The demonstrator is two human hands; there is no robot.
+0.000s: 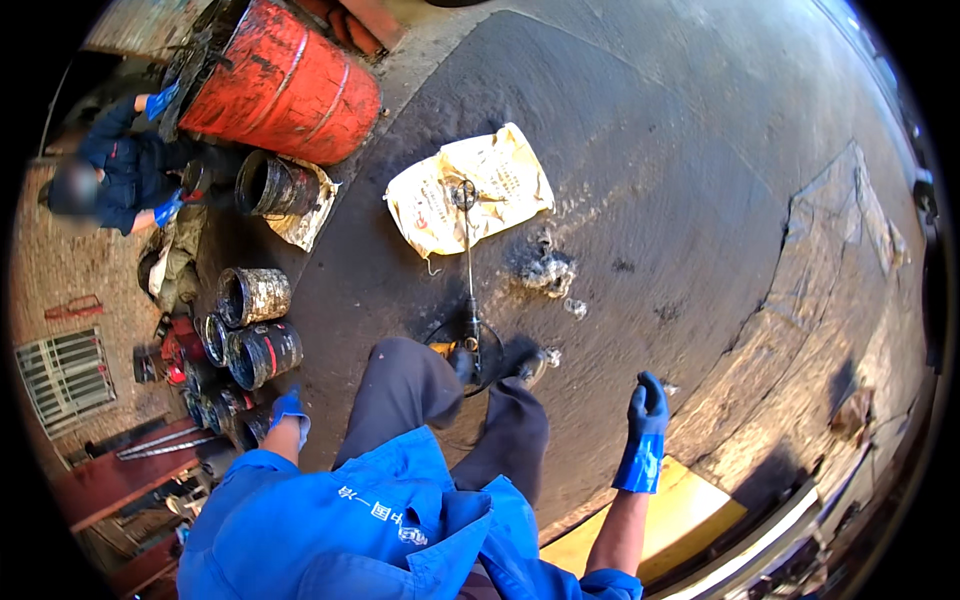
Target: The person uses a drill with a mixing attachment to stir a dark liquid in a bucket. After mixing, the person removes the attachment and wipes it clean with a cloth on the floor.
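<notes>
My left hand [288, 410], in a blue glove, hangs beside my left thigh, near several stained buckets. Its fingers are partly hidden, and I see nothing in it. My right hand [643, 430], gloved in blue with dark fingers, is held out to the right over the floor. Its fingers are loosely extended, with nothing visible in them. Between my feet lies a hand-held power mixer [470, 330], apart from both hands. Its long shaft points away from me, and its round paddle [465, 194] rests on a pale yellow sack [510, 170].
A red drum [310, 90] stands far left, with a stained bucket [290, 187] next to it. A co-worker [125, 170] in dark clothes and blue gloves is beside them. Crumpled plastic [548, 272] lies near the sack. A yellow board [690, 510] and dirty sheeting [790, 330] lie right.
</notes>
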